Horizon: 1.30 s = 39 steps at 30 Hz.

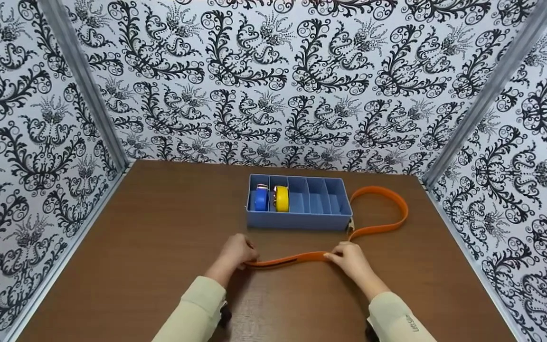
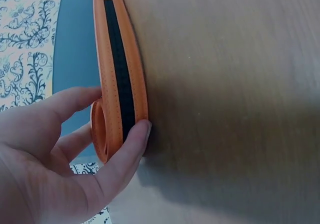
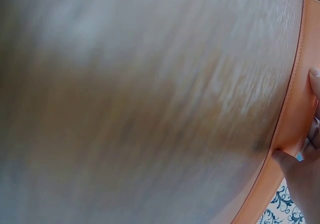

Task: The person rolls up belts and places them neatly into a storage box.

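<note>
An orange belt point(image 1: 314, 257) with a black strip along part of it stretches between my two hands, on edge above the brown table. My left hand point(image 1: 238, 251) grips its near left end, and in the left wrist view that end of the belt point(image 2: 111, 74) is curled into a small roll between thumb and fingers. My right hand point(image 1: 351, 259) pinches the belt farther along; in the right wrist view the thumb lies against the orange band point(image 3: 292, 119). Beyond the right hand the belt loops round on the table, its buckle point(image 1: 351, 225) beside the organizer's corner.
A blue-grey organizer box point(image 1: 297, 221) with several compartments stands behind the hands. A rolled blue belt point(image 1: 261, 199) sits in its leftmost compartment, and a rolled yellow belt point(image 1: 282, 199) in the one beside it. Patterned walls point(image 1: 264, 95) enclose the table point(image 1: 159, 228) at the back and sides.
</note>
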{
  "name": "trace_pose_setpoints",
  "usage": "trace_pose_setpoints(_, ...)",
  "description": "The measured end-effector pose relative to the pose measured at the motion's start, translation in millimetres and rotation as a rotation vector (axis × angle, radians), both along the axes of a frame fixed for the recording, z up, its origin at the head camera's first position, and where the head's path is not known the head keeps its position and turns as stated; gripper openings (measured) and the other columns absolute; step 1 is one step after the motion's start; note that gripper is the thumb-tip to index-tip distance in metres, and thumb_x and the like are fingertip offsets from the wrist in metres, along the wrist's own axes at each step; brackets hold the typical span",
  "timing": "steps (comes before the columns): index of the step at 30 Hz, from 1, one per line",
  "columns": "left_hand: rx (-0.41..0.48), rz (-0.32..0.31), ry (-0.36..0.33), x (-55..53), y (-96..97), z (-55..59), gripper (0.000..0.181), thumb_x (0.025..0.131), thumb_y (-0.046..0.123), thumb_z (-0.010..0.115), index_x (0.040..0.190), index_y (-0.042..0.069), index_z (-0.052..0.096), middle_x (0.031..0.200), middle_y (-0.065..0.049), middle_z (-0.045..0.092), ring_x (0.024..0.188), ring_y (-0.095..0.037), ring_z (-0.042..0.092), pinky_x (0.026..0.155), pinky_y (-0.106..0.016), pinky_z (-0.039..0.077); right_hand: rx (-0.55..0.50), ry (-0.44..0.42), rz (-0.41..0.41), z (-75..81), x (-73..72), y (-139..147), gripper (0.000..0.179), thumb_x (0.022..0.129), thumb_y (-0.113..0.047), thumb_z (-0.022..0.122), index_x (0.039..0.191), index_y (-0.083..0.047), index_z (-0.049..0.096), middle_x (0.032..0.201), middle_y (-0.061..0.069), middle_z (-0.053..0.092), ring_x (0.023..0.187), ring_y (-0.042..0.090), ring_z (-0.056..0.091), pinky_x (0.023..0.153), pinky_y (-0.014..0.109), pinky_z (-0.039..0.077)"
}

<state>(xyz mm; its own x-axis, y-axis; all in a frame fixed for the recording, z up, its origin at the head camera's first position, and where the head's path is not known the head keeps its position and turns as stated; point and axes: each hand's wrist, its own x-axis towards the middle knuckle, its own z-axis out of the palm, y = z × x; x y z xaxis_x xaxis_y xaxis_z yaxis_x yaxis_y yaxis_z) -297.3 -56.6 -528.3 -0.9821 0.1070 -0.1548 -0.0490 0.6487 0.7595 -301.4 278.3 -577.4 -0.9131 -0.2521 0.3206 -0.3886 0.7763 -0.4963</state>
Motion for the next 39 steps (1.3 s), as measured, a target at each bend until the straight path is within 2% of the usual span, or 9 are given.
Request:
trace_pose_setpoints(3,-0.087,-0.012,0.064,1.2,2.8,-1.2,0.01,0.08,0.014,0.078,0.078,0.005,0.072,0.069,-0.002,0.065,0.054,-0.02,0.063,0.049,-0.031,0.053,0.001,-0.018,0.001,0.9,0.3,0,0.016,0.081,-0.019,0.079,0.067,-0.013,0.072,0.067,-0.01,0.054,0.066,0.013,0.053,0.062,0.03,0.047)
trace_pose_setpoints(9,-0.295,-0.122,0.177,-1.3,9.4,-2.1,0.008,0.076,0.008,0.075,0.073,0.007,0.068,0.07,0.0,0.063,0.066,-0.019,0.058,0.064,-0.035,0.051,0.035,-0.06,0.011,5.2,-2.6,0,0.018,0.082,-0.023,0.078,0.068,-0.013,0.073,0.068,-0.008,0.056,0.066,0.014,0.053,0.063,0.031,0.047)
trace_pose_setpoints(14,-0.295,-0.16,0.172,-0.4,12.9,-2.7,0.02,0.076,0.009,0.078,0.083,0.005,0.059,0.079,-0.006,0.058,0.077,-0.026,0.057,0.073,-0.041,0.05,0.051,-0.088,0.009,7.3,-5.0,0,0.019,0.083,-0.026,0.077,0.069,-0.014,0.074,0.068,-0.008,0.057,0.066,0.013,0.052,0.063,0.031,0.047)
trace_pose_setpoints(21,-0.318,-0.382,0.299,7.6,14.7,-1.8,0.007,0.084,0.005,0.071,0.088,0.007,0.065,0.079,-0.003,0.057,0.078,-0.023,0.054,0.07,-0.038,0.047,0.052,-0.104,0.009,8.0,-6.3,-1,0.017,0.083,-0.026,0.077,0.071,-0.014,0.075,0.069,-0.009,0.056,0.065,0.011,0.051,0.062,0.03,0.047)
trace_pose_setpoints(24,-0.317,-0.439,0.282,11.0,13.5,-1.4,0.01,0.088,0.003,0.066,0.096,0.009,0.067,0.087,-0.004,0.056,0.076,-0.02,0.053,0.064,-0.035,0.048,0.054,-0.094,0.015,8.0,-6.3,-2,0.017,0.083,-0.026,0.077,0.073,-0.013,0.076,0.069,-0.008,0.056,0.065,0.012,0.053,0.063,0.031,0.048)
trace_pose_setpoints(27,-0.225,-0.446,0.187,11.3,13.3,-1.5,0.018,0.091,0.002,0.06,0.107,0.007,0.067,0.099,-0.008,0.054,0.067,-0.017,0.054,0.055,-0.031,0.05,0.071,-0.076,0.021,8.4,-8.6,-3,0.016,0.083,-0.025,0.077,0.074,-0.012,0.076,0.07,-0.008,0.057,0.066,0.014,0.055,0.065,0.032,0.049)
trace_pose_setpoints(30,-0.128,-0.418,0.127,12.2,14.0,-3.8,0.019,0.089,0.01,0.062,0.106,0.005,0.068,0.102,-0.01,0.053,0.055,-0.016,0.053,0.047,-0.031,0.05,0.089,-0.066,0.015,7.6,-8.6,-3,0.015,0.082,-0.024,0.078,0.074,-0.012,0.077,0.071,-0.008,0.058,0.067,0.015,0.056,0.066,0.033,0.049)
trace_pose_setpoints(35,-0.198,-0.438,0.224,11.7,16.0,-7.8,0.032,0.072,0.025,0.085,0.095,0.009,0.068,0.093,-0.004,0.054,0.071,-0.015,0.053,0.065,-0.031,0.05,0.102,-0.019,0.003,5.0,-9.9,-6,0.015,0.082,-0.024,0.078,0.073,-0.012,0.076,0.07,-0.007,0.057,0.068,0.016,0.055,0.067,0.035,0.047)
trace_pose_setpoints(39,-0.307,-0.451,0.32,13.2,18.3,-10.7,0.031,0.067,0.02,0.09,0.089,0.01,0.069,0.087,-0.001,0.055,0.078,-0.018,0.054,0.071,-0.034,0.048,0.114,0.005,-0.02,3.0,-10.3,-12,0.014,0.083,-0.024,0.077,0.08,-0.01,0.076,0.075,-0.004,0.061,0.076,0.021,0.057,0.074,0.039,0.049)
